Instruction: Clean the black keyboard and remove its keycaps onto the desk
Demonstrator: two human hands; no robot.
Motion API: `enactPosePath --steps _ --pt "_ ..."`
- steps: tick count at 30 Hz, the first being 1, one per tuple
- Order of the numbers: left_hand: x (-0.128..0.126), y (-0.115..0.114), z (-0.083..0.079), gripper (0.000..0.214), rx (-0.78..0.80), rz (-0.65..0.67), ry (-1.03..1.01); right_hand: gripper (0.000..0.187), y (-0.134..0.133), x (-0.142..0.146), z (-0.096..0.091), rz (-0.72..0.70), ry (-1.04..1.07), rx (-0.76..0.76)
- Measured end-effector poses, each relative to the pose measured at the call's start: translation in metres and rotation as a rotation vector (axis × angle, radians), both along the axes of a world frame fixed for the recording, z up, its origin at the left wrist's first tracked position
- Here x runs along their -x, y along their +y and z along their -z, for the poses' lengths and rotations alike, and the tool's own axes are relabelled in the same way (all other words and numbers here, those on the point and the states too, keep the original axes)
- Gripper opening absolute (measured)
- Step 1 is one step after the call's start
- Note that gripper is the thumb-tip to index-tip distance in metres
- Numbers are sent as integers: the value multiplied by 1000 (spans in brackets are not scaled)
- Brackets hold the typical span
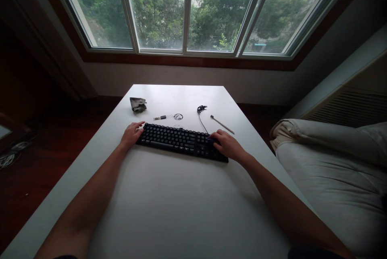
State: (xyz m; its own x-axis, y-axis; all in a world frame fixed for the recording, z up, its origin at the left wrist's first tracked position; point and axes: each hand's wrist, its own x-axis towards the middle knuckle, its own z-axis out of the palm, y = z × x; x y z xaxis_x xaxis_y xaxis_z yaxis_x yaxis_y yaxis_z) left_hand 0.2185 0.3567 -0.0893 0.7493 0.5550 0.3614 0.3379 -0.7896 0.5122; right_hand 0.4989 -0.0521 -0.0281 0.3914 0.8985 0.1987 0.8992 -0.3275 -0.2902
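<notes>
A black keyboard [175, 140] lies slightly slanted across the white table, keys facing up. My left hand [131, 134] is at its left end, thumb and fingers against the edge and far corner, gripping it. Over the number pad on the right, my right hand [226, 143] is closed on a small dark purple thing [212, 139]. Most of that thing is covered by the fingers, so its kind cannot be made out. A coiled black cable [202, 109] runs down towards the keyboard near my right hand.
On the white table [181, 202], beyond the keyboard, are a crumpled grey cloth [138, 105], a small tool with a dark grip and wires [163, 117], a thin dark ring [178, 117] and a slim stick [222, 124]. A cushioned seat [329, 170] stands to the right, below the window.
</notes>
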Motion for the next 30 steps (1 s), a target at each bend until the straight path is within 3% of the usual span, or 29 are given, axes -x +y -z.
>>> enactPosePath --steps 3,7,10,14,17,24,30 --pt "-3 -11 -7 46 -83 37 -30 30 -2 1 7 -8 -13 -4" --pt "-12 -47 -25 47 -227 140 22 27 2 0 18 -3 -7 -114" --pt "-21 -81 -37 55 -302 331 115 25 8 -2 27 -10 -5 -213" --pt "-34 -112 -39 80 -373 536 224 24 16 -6 37 -12 -3 -331" --pt "-38 -115 -34 89 -386 529 254 24 24 -10 41 -20 2 -358" --pt "-34 -97 -28 76 -401 359 258 25 61 -18 45 -31 17 -382" --pt "-32 -91 -26 75 -409 332 258 27 73 -49 40 -1 72 -372"
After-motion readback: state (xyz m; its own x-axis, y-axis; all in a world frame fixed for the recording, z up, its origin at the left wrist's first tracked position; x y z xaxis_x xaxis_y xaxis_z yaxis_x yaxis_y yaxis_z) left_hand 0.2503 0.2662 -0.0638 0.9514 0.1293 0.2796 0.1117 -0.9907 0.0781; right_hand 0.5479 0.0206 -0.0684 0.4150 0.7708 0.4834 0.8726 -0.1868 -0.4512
